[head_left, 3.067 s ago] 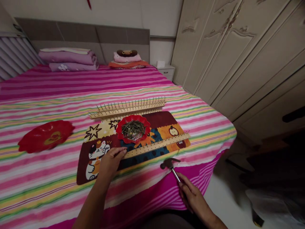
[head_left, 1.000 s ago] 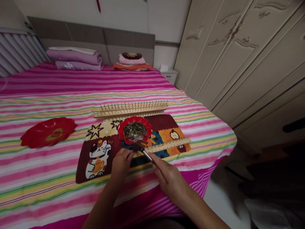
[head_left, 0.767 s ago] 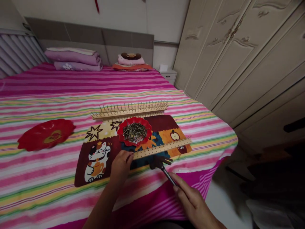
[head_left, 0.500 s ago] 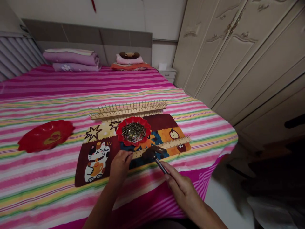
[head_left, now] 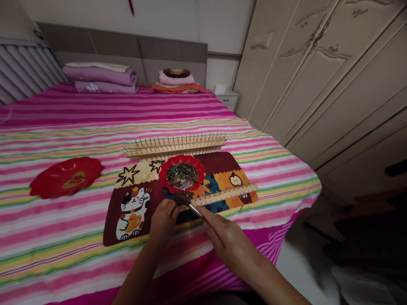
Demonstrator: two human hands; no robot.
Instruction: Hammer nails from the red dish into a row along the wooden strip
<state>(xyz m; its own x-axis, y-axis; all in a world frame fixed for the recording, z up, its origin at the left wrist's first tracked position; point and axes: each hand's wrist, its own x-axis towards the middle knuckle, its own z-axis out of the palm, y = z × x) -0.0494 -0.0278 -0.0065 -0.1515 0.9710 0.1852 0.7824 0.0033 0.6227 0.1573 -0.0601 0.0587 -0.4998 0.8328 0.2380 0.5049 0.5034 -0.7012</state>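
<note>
My right hand [head_left: 226, 239] grips the metal handle of a small claw hammer, whose dark head [head_left: 183, 198] hangs just above the near end of a wooden strip studded with nails [head_left: 225, 195]. My left hand [head_left: 163, 222] rests at that same end, its fingertips pinched together against the strip. Anything between them is hidden. Beyond the hammer, a scalloped red plate [head_left: 182, 176] holds a heap of loose nails. A second wooden strip [head_left: 174, 146] with a long row of upright nails lies behind the plate.
Everything sits on a pink-striped bedsheet [head_left: 63, 231], partly on a patchwork cat mat [head_left: 133, 216]. Another red plate [head_left: 66, 177] lies to the left. The bed's edge drops off at the right, near a cream wardrobe [head_left: 305, 76]. Folded bedding [head_left: 101, 74] lies at the far end.
The hammer and my right hand have swung left and up toward my left hand and the strip's near end. My left hand has stayed nearly still.
</note>
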